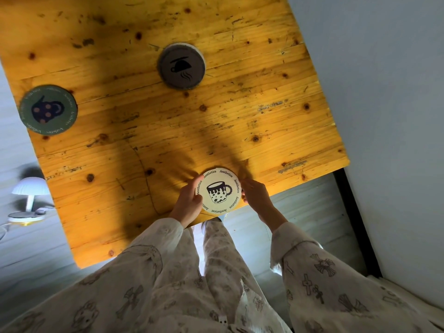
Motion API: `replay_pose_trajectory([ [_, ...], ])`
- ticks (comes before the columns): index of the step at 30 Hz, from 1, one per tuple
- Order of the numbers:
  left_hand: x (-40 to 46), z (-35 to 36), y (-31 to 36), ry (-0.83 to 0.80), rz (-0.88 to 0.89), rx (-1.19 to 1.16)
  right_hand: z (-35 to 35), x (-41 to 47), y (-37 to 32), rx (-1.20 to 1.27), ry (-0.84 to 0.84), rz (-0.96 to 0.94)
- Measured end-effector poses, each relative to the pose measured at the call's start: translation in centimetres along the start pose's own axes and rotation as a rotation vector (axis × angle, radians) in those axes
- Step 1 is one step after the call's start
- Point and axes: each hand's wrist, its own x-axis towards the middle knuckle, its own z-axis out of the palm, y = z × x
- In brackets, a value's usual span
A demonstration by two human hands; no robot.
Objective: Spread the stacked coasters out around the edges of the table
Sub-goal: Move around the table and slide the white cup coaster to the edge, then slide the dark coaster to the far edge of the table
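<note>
Gripping cream coaster (219, 191) | left hand (188, 203), right hand (255, 194) fingers pinch opposite rims | table (276, 131) near edge

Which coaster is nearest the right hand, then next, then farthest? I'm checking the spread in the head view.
From the right hand:
1. Cream coaster, touching it at the near table edge.
2. Grey coaster, mid-table, farther in.
3. Green coaster, far left edge.

Table (149, 131) at centre of frame – yellow-orange knotty pine, dark stains. Coaster at lower centre (218, 191) – cream, black spotted mug, ring of black lettering. Coaster at left edge (48, 109) – dark green, navy mug with pink dots. Stack at upper centre (181, 66) – grey-brown top, black cup motif. Sleeves (336, 272) at bottom of frame – off-white, grey cross-and-cherub print. Lamp (30, 188) at lower left – white.
</note>
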Motion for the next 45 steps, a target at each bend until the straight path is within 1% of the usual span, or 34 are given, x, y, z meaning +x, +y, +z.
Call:
replay_pose_trajectory([
  [8,-0.1,0.0,-0.1,-0.018,0.03,0.003,-0.2,-0.2,-0.1,-0.008,-0.011,0.013],
  [15,-0.1,-0.7,-0.9,-0.046,0.046,0.114,-0.6,-0.3,-0.5,-0.03,-0.008,0.042],
  [19,-0.2,-1.9,-1.3,-0.012,0.037,0.179,-1.0,-0.5,-0.6,-0.067,-0.016,0.038],
  [22,0.0,-3.3,-1.6,0.02,0.004,0.222,-1.3,-0.9,-1.1,-0.047,0.004,0.035],
  [27,2.1,-6.1,-0.4,0.053,0.031,0.278,-1.6,-0.2,-4.2,-0.089,0.022,-0.029],
  [29,3.8,-7.5,0.6,0.086,0.071,0.305,-1.3,0.7,-6.0,-0.181,0.039,-0.102],
  [31,6.0,-9.0,1.9,0.134,0.096,0.322,-0.7,2.0,-8.0,-0.337,0.08,-0.193],
  [34,9.6,-11.1,3.6,0.179,0.138,0.358,0.3,4.7,-11.4,-0.517,0.089,-0.378],
  [37,13.2,-13.1,4.7,0.245,0.256,0.496,0.8,8.0,-14.6,-0.758,0.113,-0.471],
  [40,16.5,-14.3,5.7,0.291,0.318,0.635,0.9,10.8,-17.1,-0.885,0.135,-0.437],
  [43,19.2,-14.4,7.0,0.265,0.386,0.722,0.9,12.5,-18.0,-0.916,0.102,-0.373],
  [45,20.4,-14.0,7.6,0.248,0.4,0.797,1.0,13.0,-17.8,-0.928,0.072,-0.362],
])
